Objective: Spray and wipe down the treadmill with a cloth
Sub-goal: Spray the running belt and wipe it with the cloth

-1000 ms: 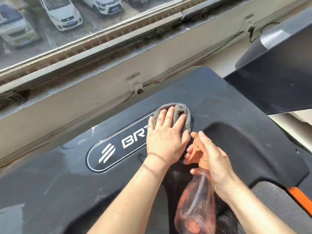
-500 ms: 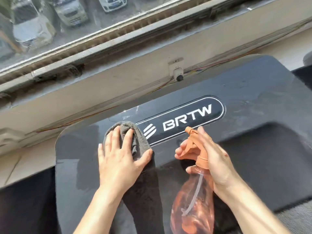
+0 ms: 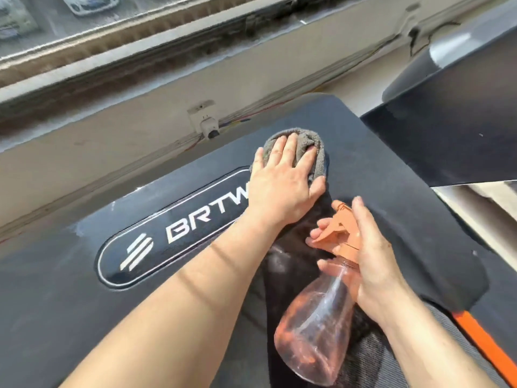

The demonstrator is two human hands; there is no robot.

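Hidden/cut off: L hand (image 3: pixel 282 189) covers most of the grey cloth (image 3: pixel 314 152). Only the cloth's bunched far edge and a strip by the thumb show. A dark tail runs back under the forearm and is hard to tell from shadow. The hand also hides the end of the logo plate (image 3: pixel 173 231), which reads "BRTW".

L fingers are straight and flat, pressing the cloth onto the treadmill hood (image 3: pixel 391 191) near its far R corner.

R hand (image 3: pixel 372 256) is wrapped round the neck and orange trigger of the spray bottle (image 3: pixel 316 331). The bottle is tilted, just beside the L wrist. Liquid level can't be made out.

Surface: black hood, streaky. The grey belt (image 3: pixel 375 359) and an orange stripe (image 3: pixel 481 340) are at lower R.

Room: beige wall w/ plugged socket (image 3: pixel 208 127) and cables. A window is above, w/ cars (image 3: pixel 89 2) cut by the top edge. A 2nd dark machine (image 3: pixel 461 121) is cut off at R.
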